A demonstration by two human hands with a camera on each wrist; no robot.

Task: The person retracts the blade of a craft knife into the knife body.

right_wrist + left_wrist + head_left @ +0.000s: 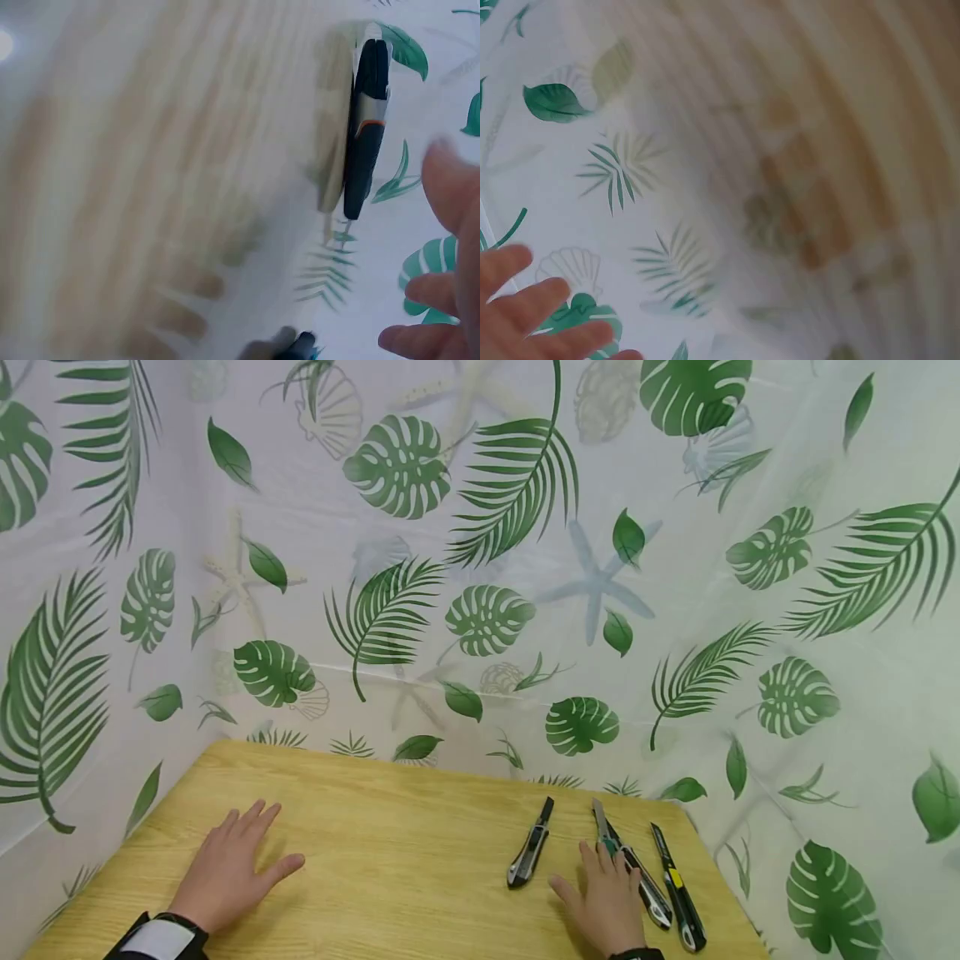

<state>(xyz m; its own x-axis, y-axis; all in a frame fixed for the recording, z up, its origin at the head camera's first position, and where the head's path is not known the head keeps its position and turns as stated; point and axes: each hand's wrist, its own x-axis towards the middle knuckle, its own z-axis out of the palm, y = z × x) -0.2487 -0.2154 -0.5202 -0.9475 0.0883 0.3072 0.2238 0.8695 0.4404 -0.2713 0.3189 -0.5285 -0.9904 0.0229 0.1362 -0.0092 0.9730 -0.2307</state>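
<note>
Left grip (234, 872) spread, right grip (606, 893) spread too, near clustered knives (654, 898), and brushing one carelessly could mean a cut!

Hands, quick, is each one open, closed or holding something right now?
Left hand: open, holding nothing.
Right hand: open, also holding nothing.

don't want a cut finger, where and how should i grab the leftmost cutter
I'd take the wider near half of the leftmost cutter, likely from its right, where the right hand is: the narrow dark end points to the far side.
</note>
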